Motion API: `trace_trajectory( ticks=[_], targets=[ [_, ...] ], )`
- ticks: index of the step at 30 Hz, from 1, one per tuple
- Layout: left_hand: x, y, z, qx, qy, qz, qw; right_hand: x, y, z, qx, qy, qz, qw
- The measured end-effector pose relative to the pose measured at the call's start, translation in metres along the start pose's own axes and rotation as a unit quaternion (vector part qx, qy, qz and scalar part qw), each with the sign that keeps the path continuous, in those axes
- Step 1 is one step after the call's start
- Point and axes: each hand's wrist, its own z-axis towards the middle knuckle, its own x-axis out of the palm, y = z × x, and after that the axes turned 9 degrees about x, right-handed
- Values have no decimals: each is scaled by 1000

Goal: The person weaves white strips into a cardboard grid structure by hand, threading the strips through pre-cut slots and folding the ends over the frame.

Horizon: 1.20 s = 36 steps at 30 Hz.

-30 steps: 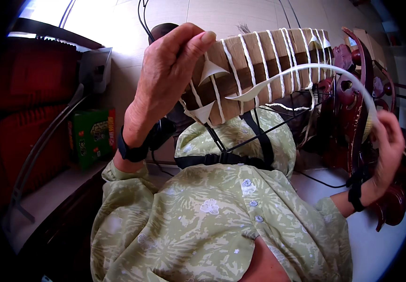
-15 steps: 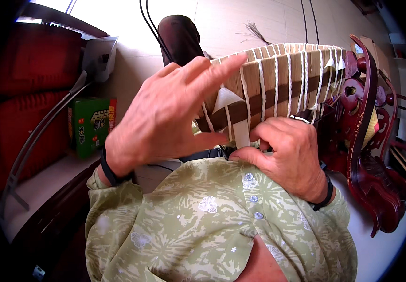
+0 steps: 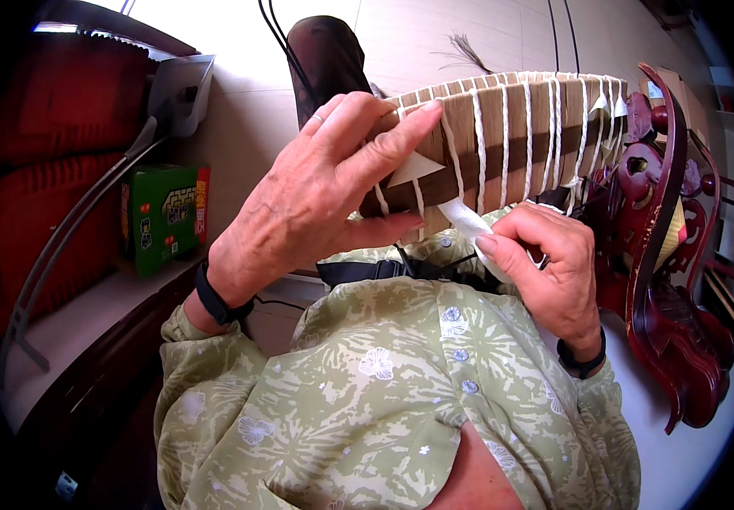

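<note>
A curved, basket-like piece (image 3: 518, 123) in tan with a brown band, laced with white cord, lies across the front of me. My left hand (image 3: 316, 183) grips its left end, fingers on the upper side and thumb along the lower edge. Beside those fingers a white pointed flap (image 3: 418, 169) lies under the cord. My right hand (image 3: 550, 268) pinches a white strip (image 3: 466, 223) between thumb and forefinger. This strip runs slanting from the lower edge of the piece to my right hand; whether it is paper or cloth I cannot tell.
Dark red carved wooden furniture (image 3: 660, 246) stands close on the right. At left are a green box (image 3: 156, 219), red cushions (image 3: 53, 221) and a grey-handled dustpan (image 3: 184, 98). A dark rounded object (image 3: 326, 64) stands beyond my left hand, and a frayed tuft (image 3: 469, 55) lies on the floor.
My right hand has moved right, drawing the white strip from hanging straight down to a slant. My left hand keeps its grip on the end, fingers slightly shifted.
</note>
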Motion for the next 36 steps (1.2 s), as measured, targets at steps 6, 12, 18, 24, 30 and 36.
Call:
trace_trajectory(
  ticks=[6,12,18,24,30,36],
  targets=[
    [3,-2,0,-1,-4,-3,1000,-12,-7,5,-24,9,-17,1000],
    [2,2,4,-29,-2,-71,997,-20,-9,10,-30,34,-59,997],
    [-10,19,-3,-140,-31,-322,936,-19,11,20,-108,-35,-109,988],
    [-6,18,1,-159,-57,-326,930,10,24,56,-356,-90,-144,919],
    [-1,14,2,-164,-69,-335,925,15,18,68,-436,-80,-195,875],
    [1,8,4,-179,-76,-351,916,12,8,73,-464,-96,-182,862]
  ],
)
